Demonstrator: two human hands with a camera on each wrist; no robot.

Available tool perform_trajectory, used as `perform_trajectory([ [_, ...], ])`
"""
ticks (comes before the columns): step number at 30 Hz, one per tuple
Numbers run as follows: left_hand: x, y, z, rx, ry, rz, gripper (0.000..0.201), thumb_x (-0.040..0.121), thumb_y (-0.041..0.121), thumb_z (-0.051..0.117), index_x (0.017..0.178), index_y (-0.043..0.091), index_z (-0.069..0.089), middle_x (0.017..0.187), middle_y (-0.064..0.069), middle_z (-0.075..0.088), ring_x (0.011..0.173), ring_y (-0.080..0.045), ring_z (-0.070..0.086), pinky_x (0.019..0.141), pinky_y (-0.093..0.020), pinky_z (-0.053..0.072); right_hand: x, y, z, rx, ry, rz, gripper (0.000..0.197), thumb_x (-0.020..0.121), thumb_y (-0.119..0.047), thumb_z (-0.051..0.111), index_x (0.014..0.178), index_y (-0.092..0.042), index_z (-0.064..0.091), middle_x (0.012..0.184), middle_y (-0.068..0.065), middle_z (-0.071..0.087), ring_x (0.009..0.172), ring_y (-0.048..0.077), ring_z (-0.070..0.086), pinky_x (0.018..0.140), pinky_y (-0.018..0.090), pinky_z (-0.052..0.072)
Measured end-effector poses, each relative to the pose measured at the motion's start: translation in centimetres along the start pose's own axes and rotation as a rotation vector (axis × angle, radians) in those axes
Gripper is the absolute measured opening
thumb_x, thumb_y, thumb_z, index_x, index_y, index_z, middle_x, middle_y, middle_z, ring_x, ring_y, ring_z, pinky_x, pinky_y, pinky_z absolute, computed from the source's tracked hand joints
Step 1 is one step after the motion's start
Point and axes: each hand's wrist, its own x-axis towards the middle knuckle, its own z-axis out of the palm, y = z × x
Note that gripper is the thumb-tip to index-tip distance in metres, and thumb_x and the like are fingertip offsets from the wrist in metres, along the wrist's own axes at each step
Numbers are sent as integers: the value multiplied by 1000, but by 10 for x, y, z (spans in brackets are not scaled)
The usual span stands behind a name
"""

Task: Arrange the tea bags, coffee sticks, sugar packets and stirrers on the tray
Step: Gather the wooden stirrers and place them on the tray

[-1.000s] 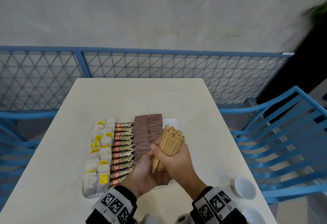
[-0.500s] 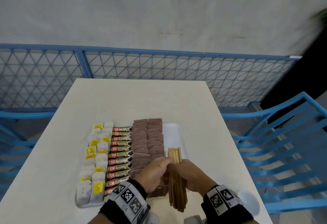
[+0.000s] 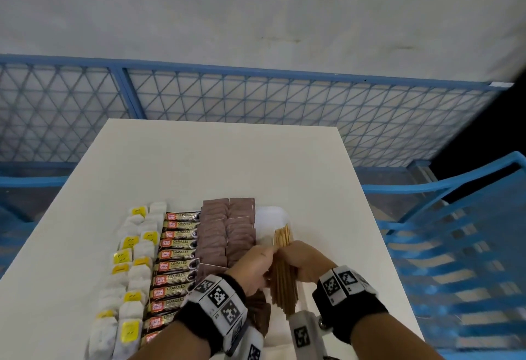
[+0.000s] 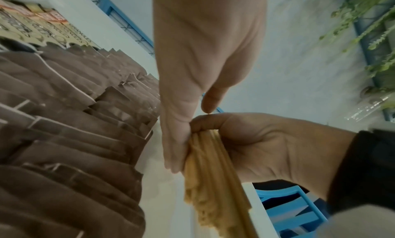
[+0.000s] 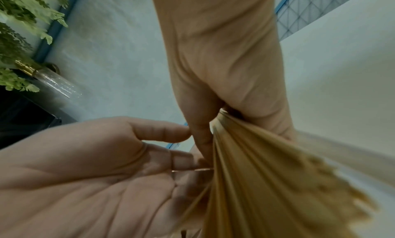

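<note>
On the white tray point(image 3: 271, 216) lie rows of tea bags point(image 3: 133, 251), coffee sticks point(image 3: 178, 265) and brown sugar packets point(image 3: 227, 231). A bundle of wooden stirrers point(image 3: 283, 283) lies lengthwise on the tray's right part, its near end past the tray's front edge. My left hand point(image 3: 264, 254) holds the bundle from the left, fingers bent against it. My right hand point(image 3: 293, 251) grips it from the right. The left wrist view shows the stirrers point(image 4: 213, 174) under the right hand point(image 4: 256, 140). In the right wrist view the stirrers point(image 5: 267, 182) fan out below the right hand point(image 5: 224, 72).
The tray sits at the near middle of a white table point(image 3: 213, 160). Blue chairs stand at the right point(image 3: 455, 246) and far left. A blue mesh fence point(image 3: 256, 98) runs behind the table. A green plant point(image 4: 374, 22) shows in both wrist views.
The stirrer bundle was raised and tilted in both hands. It now lies flat on the tray's right part, and both hands came down with it, still holding it.
</note>
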Motion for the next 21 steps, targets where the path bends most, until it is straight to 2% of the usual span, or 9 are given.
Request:
perform_trajectory([
  [2, 7, 0, -1, 6, 8, 8, 26, 101, 22, 33, 96, 6, 53, 89, -14, 53, 83, -26, 53, 67, -33, 47, 7, -1, -3, -41, -1, 5, 19, 89, 4, 50, 71, 3, 59, 68, 18, 60, 60, 27, 61, 62, 37, 55],
  [3, 10, -2, -1, 15, 15, 11, 26, 101, 21, 32, 96, 6, 52, 90, -14, 53, 86, -27, 52, 68, -33, 45, 10, -2, -4, -74, 11, -2, 20, 88, 4, 51, 70, 2, 59, 68, 17, 60, 61, 26, 61, 63, 36, 55],
  [8, 19, -10, -1, 85, 33, 47, 26, 97, 12, 28, 90, 8, 52, 75, -9, 43, 65, -18, 42, 60, -27, 39, 20, 3, -6, -325, 86, -56, 22, 88, -4, 51, 67, -5, 57, 67, 9, 58, 62, 18, 55, 54, 22, 46],
  [11, 21, -13, -2, 134, 40, 70, 30, 97, 10, 27, 111, 4, 53, 83, -10, 52, 74, -21, 50, 63, -30, 46, 21, 4, -7, -380, 116, -47, 16, 86, -7, 53, 71, -4, 59, 68, 8, 57, 61, 17, 54, 50, 20, 44],
  [13, 20, -15, -1, 179, 44, 85, 32, 98, 10, 27, 117, 5, 53, 99, -16, 59, 92, -30, 57, 77, -39, 52, 19, 2, -5, -399, 128, -60, 15, 85, -12, 54, 85, 1, 63, 74, 11, 60, 66, 20, 58, 55, 26, 49],
  [15, 17, -16, -1, 216, 46, 97, 32, 97, 11, 28, 117, 6, 53, 112, -21, 60, 105, -35, 57, 91, -45, 51, 18, 2, -3, -456, 140, -84, 25, 84, -15, 56, 96, 6, 63, 83, 16, 63, 77, 28, 63, 70, 37, 55],
  [17, 16, -18, -2, 237, 45, 113, 32, 97, 11, 29, 114, 4, 55, 106, -21, 61, 99, -34, 58, 88, -41, 50, 17, 2, -2, -549, 152, -107, 28, 85, -19, 56, 98, 5, 63, 86, 15, 63, 85, 31, 65, 78, 41, 55],
  [19, 16, -19, -3, 269, 41, 141, 33, 96, 11, 29, 109, 2, 58, 98, -19, 59, 90, -30, 56, 84, -42, 48, 16, 3, -3, -574, 180, -113, 19, 88, -21, 54, 95, -4, 60, 80, 6, 60, 77, 22, 64, 72, 33, 56],
  [21, 16, -19, -3, 313, 49, 159, 33, 96, 11, 29, 108, 2, 59, 101, -19, 62, 97, -34, 60, 92, -45, 48, 16, 4, -5, -646, 192, -120, 21, 90, -22, 53, 89, -3, 61, 82, 8, 61, 82, 26, 67, 77, 36, 57],
])
